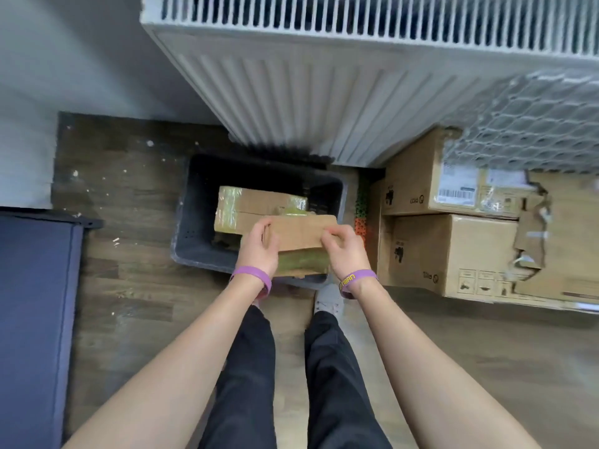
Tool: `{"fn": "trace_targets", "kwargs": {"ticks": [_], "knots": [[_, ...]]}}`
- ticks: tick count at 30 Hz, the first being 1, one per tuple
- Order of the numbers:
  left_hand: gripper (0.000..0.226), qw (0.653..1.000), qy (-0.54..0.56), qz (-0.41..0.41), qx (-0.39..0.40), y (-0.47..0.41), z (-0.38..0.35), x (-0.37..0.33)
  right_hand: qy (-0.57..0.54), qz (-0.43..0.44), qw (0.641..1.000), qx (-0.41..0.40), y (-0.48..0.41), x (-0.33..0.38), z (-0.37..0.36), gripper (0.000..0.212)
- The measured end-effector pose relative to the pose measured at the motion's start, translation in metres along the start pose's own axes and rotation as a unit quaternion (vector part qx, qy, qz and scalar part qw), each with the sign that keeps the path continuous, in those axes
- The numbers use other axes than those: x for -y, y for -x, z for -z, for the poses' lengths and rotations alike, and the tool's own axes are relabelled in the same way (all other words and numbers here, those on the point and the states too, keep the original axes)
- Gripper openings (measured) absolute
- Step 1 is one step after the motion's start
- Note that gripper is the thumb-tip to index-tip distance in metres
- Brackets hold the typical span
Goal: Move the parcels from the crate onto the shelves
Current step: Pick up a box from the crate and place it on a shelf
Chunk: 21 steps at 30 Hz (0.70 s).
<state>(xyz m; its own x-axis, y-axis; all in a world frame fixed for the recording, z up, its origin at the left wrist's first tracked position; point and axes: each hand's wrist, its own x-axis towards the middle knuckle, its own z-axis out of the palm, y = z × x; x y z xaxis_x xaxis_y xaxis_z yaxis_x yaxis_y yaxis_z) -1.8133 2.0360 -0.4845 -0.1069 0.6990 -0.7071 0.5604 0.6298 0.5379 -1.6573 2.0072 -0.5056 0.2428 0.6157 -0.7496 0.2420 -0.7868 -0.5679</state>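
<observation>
A dark grey crate (191, 218) stands on the wooden floor below a radiator. Over its near side I hold a brown cardboard parcel (298, 236) with greenish tape. My left hand (257, 246) grips its left end and my right hand (345, 251) grips its right end. Both wrists wear purple bands. A second taped cardboard parcel (259, 202) lies inside the crate, partly hidden behind the held one. No shelves show in this view.
A white radiator (324, 92) hangs above the crate. Two stacked cardboard boxes (453, 228) and bubble wrap (531, 124) sit at the right. A dark blue panel (32, 303) fills the left edge. My legs and a shoe (329, 301) stand just before the crate.
</observation>
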Motion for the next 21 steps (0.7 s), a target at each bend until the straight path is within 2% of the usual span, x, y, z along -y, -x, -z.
{"fn": "trace_targets", "kwargs": {"ticks": [3, 6, 8, 11, 14, 15, 17, 19, 21], "knots": [[0.067, 0.996, 0.059, -0.056, -0.021, 0.058, 0.043, -0.059, -0.024, 0.066, 0.995, -0.073, 0.054, 0.061, 0.035, 0.02], [0.075, 0.992, 0.064, -0.092, -0.054, 0.108, 0.078, -0.101, -0.07, 0.13, 0.988, -0.053, 0.105, 0.11, 0.069, 0.061], [0.056, 0.988, 0.067, -0.11, -0.082, 0.137, 0.097, -0.118, -0.043, 0.163, 0.986, -0.018, 0.136, 0.13, 0.089, 0.071], [0.016, 0.973, 0.155, -0.12, -0.123, 0.18, 0.123, -0.134, -0.048, 0.21, 0.977, 0.011, 0.176, 0.148, 0.107, 0.043], [0.006, 0.954, 0.217, -0.129, -0.162, 0.215, 0.14, -0.135, -0.107, 0.226, 0.968, 0.02, 0.21, 0.158, 0.111, 0.008], [0.018, 0.952, 0.23, -0.126, -0.16, 0.223, 0.146, -0.132, -0.111, 0.232, 0.966, 0.014, 0.218, 0.159, 0.109, 0.006], [0.05, 0.948, 0.262, -0.118, -0.138, 0.235, 0.157, -0.127, -0.116, 0.234, 0.965, 0.009, 0.228, 0.164, 0.106, 0.02], [0.078, 0.947, 0.279, -0.115, -0.108, 0.244, 0.167, -0.123, -0.113, 0.229, 0.966, 0.038, 0.237, 0.17, 0.104, 0.049], [0.092, 0.952, 0.265, -0.124, -0.086, 0.252, 0.174, -0.119, -0.107, 0.234, 0.964, 0.072, 0.243, 0.175, 0.103, 0.08]]}}
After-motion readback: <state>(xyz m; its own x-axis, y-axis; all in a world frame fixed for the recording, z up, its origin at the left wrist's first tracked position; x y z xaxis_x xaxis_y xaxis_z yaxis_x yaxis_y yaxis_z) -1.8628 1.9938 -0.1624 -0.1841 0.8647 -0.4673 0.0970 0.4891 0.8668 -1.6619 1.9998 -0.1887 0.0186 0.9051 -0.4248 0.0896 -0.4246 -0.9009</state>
